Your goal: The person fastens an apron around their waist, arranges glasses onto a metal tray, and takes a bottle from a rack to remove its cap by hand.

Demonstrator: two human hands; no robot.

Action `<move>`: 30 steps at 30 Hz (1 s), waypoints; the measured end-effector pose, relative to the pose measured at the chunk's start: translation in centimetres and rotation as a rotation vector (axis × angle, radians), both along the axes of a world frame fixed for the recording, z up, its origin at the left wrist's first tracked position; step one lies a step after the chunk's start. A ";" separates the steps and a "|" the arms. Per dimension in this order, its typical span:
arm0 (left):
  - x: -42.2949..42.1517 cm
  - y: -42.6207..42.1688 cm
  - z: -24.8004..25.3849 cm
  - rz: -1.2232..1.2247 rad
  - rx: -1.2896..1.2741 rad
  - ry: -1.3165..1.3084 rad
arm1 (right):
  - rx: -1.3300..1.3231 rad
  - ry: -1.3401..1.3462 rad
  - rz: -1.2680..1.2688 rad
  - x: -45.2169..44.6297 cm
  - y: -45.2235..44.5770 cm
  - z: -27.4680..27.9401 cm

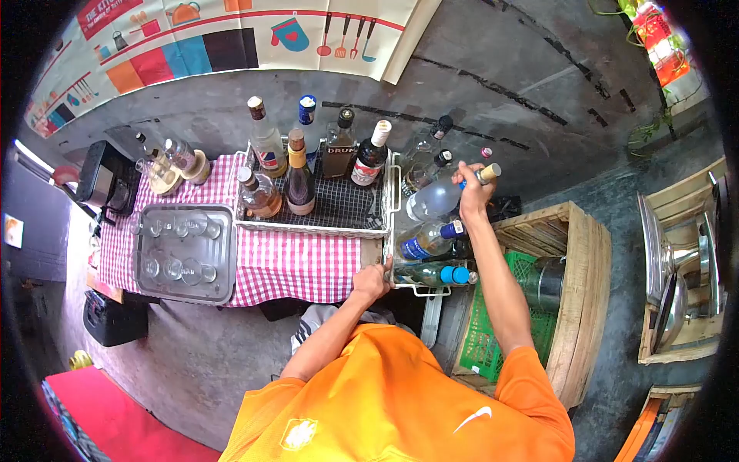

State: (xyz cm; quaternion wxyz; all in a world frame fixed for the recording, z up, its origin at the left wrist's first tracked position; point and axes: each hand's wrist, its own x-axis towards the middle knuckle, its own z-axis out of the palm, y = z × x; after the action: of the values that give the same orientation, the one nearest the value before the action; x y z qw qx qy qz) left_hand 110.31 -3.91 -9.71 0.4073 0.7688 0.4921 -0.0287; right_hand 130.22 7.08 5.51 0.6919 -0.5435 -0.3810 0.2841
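My right hand [474, 196] is closed around the neck of a clear glass bottle [433, 200] with a tan stopper, which leans tilted over the right-hand white rack [396, 223]. At that rack's near left corner, my left hand [372, 282] has its fingers curled on the edge. Beside the held bottle are a blue-labelled bottle [427, 241] and a green-tinted bottle [431, 275] with a blue cap. Behind it stand several dark-capped bottles, partly hidden. To the left, a white wire basket [315, 226] holds several liquor bottles, among them a red-and-white-labelled dark bottle [369, 160].
A grey tray [185, 295] of several small glasses sits on the pink checked cloth [300, 266]. Glass jars [181, 156] and a black device [108, 179] stand further left. At right are a wooden crate [589, 300] and a green plastic basket [493, 339].
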 end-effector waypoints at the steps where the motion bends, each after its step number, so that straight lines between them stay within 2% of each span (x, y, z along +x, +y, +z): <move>1: 0.0 0.0 -0.1 -0.006 -0.004 -0.007 | 0.000 -0.002 0.000 0.1 -0.1 0.3; 8: 0.0 0.0 -0.7 0.008 0.008 -0.038 | 0.089 0.121 0.027 -0.2 -0.2 3.1; 13: 0.1 -0.1 -1.9 0.007 0.032 -0.044 | 0.104 0.113 0.026 -0.5 -0.1 5.9; 21: 0.1 0.0 -0.9 -0.017 0.013 -0.005 | 0.137 0.051 0.065 -0.9 -1.2 11.2; 30: -0.3 -0.5 -1.7 -0.065 0.085 -0.028 | 0.279 0.224 0.176 -1.9 -4.9 14.7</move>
State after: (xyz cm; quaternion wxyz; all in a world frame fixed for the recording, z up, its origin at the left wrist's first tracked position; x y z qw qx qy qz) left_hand 110.01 -4.44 -11.37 0.3802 0.8014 0.4617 -0.0102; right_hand 128.29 2.17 20.16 0.7711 -0.3721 -0.3832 0.3466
